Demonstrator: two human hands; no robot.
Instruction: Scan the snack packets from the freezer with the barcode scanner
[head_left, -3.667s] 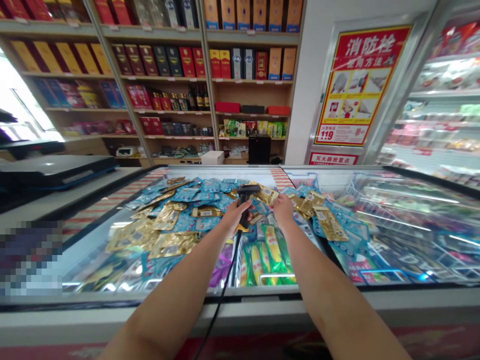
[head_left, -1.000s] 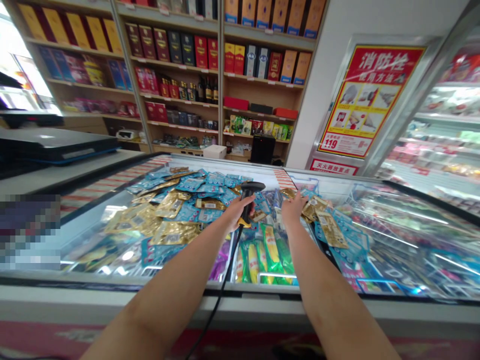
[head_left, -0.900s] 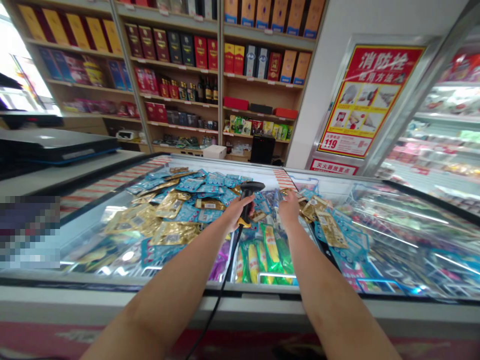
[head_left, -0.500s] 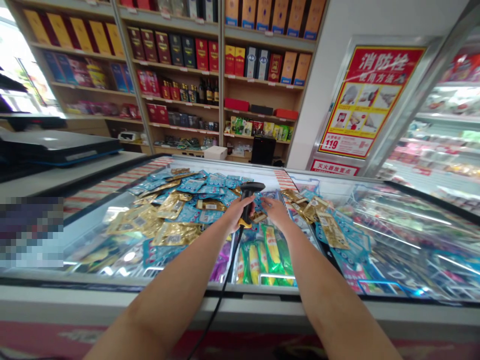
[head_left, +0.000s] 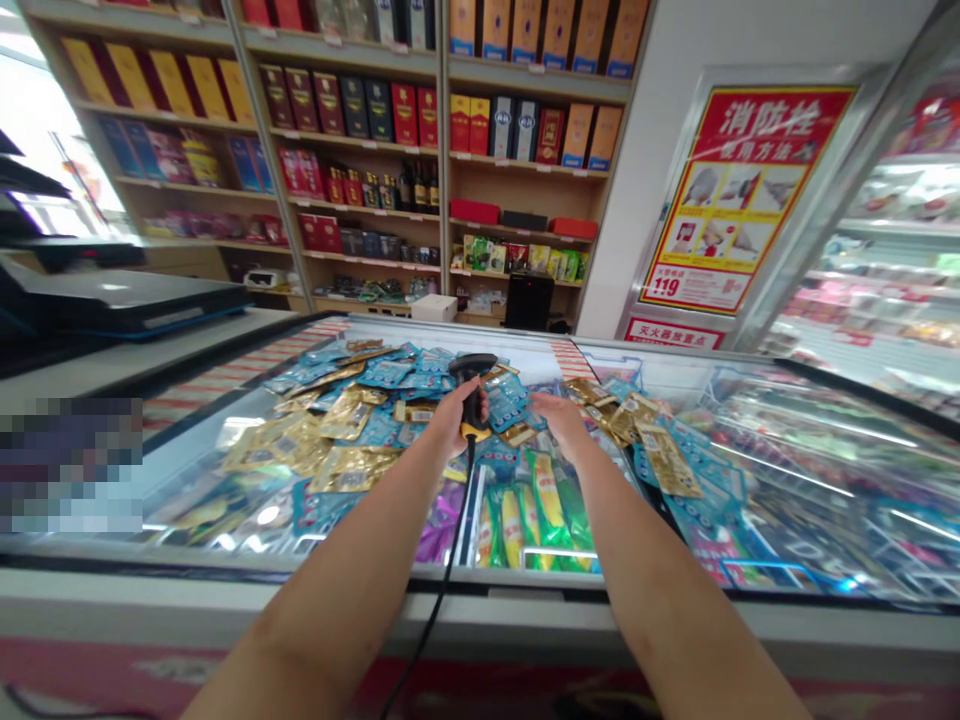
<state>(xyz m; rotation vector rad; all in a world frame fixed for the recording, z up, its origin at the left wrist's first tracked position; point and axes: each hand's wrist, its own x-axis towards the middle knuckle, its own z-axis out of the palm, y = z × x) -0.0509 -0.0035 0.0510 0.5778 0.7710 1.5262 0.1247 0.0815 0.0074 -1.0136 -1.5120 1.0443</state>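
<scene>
A black barcode scanner (head_left: 474, 366) with a yellow-tipped handle is in my left hand (head_left: 453, 418), fingers wrapped round its grip. Its black cable runs down over the freezer's front edge. Just right of the scanner lies a blue snack packet (head_left: 504, 402). My right hand (head_left: 561, 420) is beside that packet's right edge, fingers stretched out towards it; whether the fingertips touch it I cannot tell. Left of the scanner, blue and gold packets are heaped on the glass lid, a gold packet (head_left: 357, 468) at the near side. More gold packets (head_left: 670, 460) lie right of my right hand.
Under the glass of the chest freezer (head_left: 525, 608) are green and yellow corn-shaped packs (head_left: 546, 490) and purple packs (head_left: 442, 525). A flat black device (head_left: 135, 295) stands on the left counter. Behind are shelves of boxes and a red fire hydrant poster (head_left: 750, 200).
My left hand and the scanner have moved left, uncovering more of the blue packet. My right hand has shifted slightly right, its fingers farther from the scanner.
</scene>
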